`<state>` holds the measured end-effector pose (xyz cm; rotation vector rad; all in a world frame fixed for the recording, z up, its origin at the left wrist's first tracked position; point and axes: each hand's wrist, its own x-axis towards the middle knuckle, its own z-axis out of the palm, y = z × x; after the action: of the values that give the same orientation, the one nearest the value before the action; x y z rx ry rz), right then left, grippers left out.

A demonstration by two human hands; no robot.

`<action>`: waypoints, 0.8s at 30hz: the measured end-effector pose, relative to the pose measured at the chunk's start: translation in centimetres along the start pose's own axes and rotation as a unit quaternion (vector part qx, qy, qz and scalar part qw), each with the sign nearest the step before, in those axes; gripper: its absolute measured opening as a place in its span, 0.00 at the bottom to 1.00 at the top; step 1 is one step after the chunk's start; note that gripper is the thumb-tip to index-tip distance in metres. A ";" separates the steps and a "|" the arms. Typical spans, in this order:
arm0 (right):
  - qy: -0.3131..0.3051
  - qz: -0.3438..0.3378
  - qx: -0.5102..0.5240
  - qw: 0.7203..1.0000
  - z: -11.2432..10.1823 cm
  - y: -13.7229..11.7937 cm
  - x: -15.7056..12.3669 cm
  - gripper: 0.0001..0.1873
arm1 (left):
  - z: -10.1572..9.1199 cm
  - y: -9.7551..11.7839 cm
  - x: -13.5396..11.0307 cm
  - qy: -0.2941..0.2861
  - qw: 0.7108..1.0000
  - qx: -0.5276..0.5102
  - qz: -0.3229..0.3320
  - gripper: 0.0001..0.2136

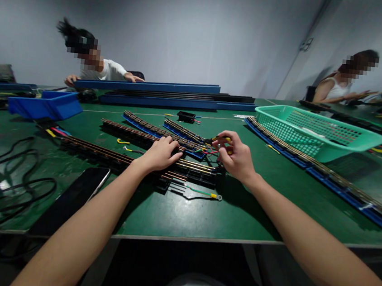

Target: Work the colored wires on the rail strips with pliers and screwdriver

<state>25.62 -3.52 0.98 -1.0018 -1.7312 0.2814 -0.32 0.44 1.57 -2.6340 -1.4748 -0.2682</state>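
Note:
My right hand [239, 159] is closed around pliers [224, 140] with yellow-and-black handles. Their dark jaws reach left to the wire ends of a blue-based rail strip. My left hand [161, 154] lies over a black rail strip [127, 131] with copper-coloured bars, fingers bent down around it; what the fingertips touch is hidden. Close by are two shorter blue-based rail strips [182, 130] and another black rail [94, 150] with coloured wires at its left end. A green-and-yellow wire [202, 192] with a ring terminal lies in front of the rails.
A green basket [326, 150] stands right, beside a long curved rail [311, 167]. Left are a blue bin [46, 106], black cables [19, 179] and a phone [72, 199]. Blue channels [178, 101] lie at the back, handled by a co-worker [108, 68]; another person [336, 88] sits right.

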 end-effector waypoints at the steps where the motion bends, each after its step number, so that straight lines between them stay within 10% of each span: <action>1: 0.025 0.014 0.016 0.999 -0.2 -0.4 0.0 0.16 | 0.0 0.0 0.0 -0.001 1.000 0.000 -0.001 0.17; 7: 0.113 0.008 0.128 0.985 -1.4 -2.3 -0.3 0.18 | 0.1 -0.1 0.0 0.002 1.000 -0.001 0.003 0.17; 24: 0.037 0.171 0.309 0.935 -2.1 -3.1 0.5 0.28 | 0.2 -0.1 0.1 0.001 1.000 0.005 0.003 0.18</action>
<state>25.86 -5.64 4.10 -0.8159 -1.2589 0.9363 -0.39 0.60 1.39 -2.6307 -1.4628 -0.2624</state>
